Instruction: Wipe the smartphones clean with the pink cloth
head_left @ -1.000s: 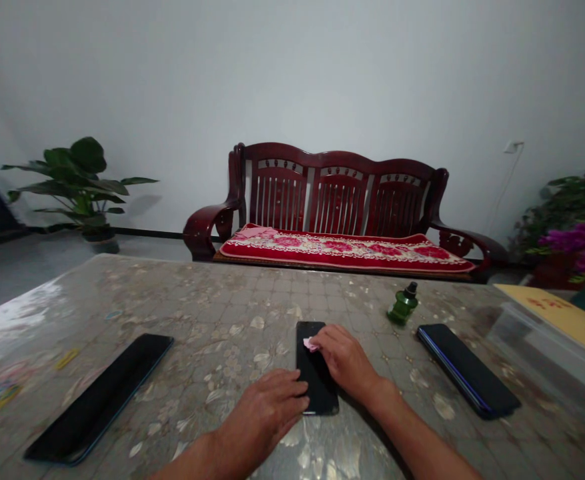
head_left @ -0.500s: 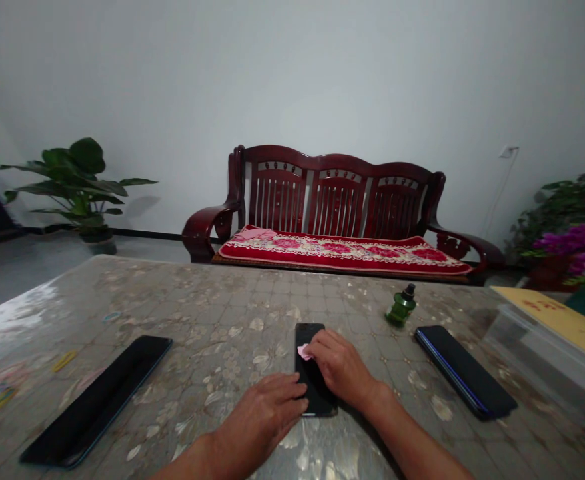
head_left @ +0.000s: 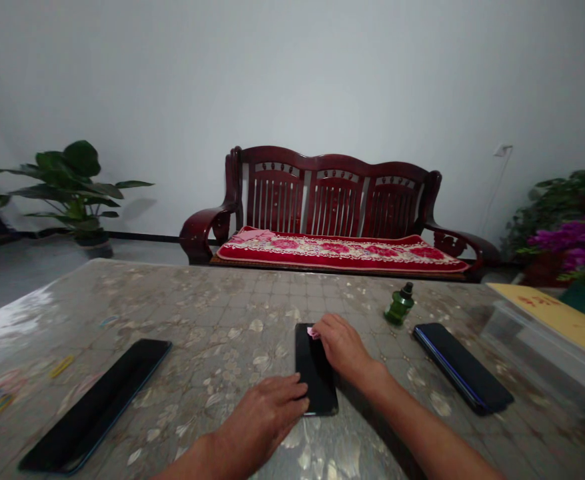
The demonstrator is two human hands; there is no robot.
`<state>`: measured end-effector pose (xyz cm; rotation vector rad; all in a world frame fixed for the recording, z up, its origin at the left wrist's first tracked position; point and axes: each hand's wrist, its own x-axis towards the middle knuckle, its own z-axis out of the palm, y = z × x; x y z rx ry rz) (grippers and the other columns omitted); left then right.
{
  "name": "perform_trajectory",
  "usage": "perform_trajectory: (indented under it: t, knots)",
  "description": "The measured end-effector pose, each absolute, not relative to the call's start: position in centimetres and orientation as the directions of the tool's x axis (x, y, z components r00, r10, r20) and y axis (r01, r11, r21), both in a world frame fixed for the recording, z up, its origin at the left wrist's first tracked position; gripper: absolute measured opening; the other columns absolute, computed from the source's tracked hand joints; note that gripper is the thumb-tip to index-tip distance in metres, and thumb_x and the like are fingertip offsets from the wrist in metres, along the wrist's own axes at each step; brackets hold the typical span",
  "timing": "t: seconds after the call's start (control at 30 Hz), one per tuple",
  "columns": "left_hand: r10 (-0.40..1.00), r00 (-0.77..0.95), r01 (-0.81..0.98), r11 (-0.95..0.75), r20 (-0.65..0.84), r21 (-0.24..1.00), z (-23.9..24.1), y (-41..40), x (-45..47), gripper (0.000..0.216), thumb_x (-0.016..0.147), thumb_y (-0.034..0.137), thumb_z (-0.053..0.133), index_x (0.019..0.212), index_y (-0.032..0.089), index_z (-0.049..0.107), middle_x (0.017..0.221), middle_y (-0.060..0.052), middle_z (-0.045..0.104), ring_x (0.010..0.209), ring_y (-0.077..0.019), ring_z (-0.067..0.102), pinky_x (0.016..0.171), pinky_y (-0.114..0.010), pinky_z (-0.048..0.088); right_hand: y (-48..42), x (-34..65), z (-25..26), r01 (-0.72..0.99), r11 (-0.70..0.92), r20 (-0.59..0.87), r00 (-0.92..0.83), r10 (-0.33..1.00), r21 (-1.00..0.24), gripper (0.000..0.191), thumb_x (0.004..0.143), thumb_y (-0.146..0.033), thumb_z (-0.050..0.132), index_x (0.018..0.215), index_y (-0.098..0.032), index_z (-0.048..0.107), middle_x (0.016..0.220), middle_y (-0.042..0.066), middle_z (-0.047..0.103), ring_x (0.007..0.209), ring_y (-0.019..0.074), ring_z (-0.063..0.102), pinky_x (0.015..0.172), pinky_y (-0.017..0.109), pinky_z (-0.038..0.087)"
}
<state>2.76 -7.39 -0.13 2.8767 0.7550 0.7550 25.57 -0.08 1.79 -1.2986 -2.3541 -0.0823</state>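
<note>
Head: pink scrap (head_left: 313, 333) in right hand (head_left: 341, 347), over middle phone (head_left: 318, 377)

A black phone (head_left: 317, 373) is found lying flat on the floral-patterned tabletop (head_left: 197, 307), its long axis directed away from the viewer and its far end angled slightly leftward. A dark, smooth upper face is presented. The left edge is partly covered toward the near end; the far right corner is likewise obscured. A small pink wipe (head_left: 313, 333) is held pinched and crumpled at the phone's far end; its material cannot be determined, much of it being hidden.
</note>
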Motion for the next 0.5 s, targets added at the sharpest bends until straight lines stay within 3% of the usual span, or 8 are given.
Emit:
perform_trajectory:
  t: [0.1,0.3,0.5]
  knots:
    - [0.479,0.771,0.444,-0.877,0.42,0.185,-0.1,-7.4,2.7,0.025,0.096,0.015,0.055,0.116,0.023,0.067,0.123,-0.003,0.071,0.117,-0.0235,0.066,0.098,-0.037,0.055,0.3,24.7,1.7,0.823,0.548,0.43,-0.445,0.786,-0.151,0.023,0.093,-0.005,0.051,0.086,-0.018,0.068,0.085,0.005,0.063,0.084,0.0187,0.056,0.076,0.028,0.043]
    - [0.478,0.767,0.436,-0.878,0.427,0.198,-0.1,-7.4,2.6,0.028,0.095,0.014,0.053,0.117,0.025,0.067,0.123,-0.004,0.071,0.115,-0.022,0.067,0.101,-0.036,0.053,-0.4,24.0,1.3,0.704,0.695,0.47,-0.568,0.676,-0.15,0.02,0.093,-0.007,0.053,0.09,-0.02,0.067,0.085,0.004,0.063,0.083,0.0181,0.055,0.074,0.028,0.042]
    - [0.477,0.768,0.446,-0.877,0.428,0.178,0.3,-7.5,2.9,0.025,0.098,0.018,0.052,0.116,0.024,0.068,0.121,-0.004,0.072,0.113,-0.0223,0.067,0.1,-0.038,0.054,1.0,24.5,1.3,0.792,0.566,0.474,-0.418,0.775,-0.227,0.022,0.094,-0.007,0.051,0.085,-0.019,0.068,0.082,0.005,0.063,0.081,0.0182,0.055,0.075,0.028,0.043]
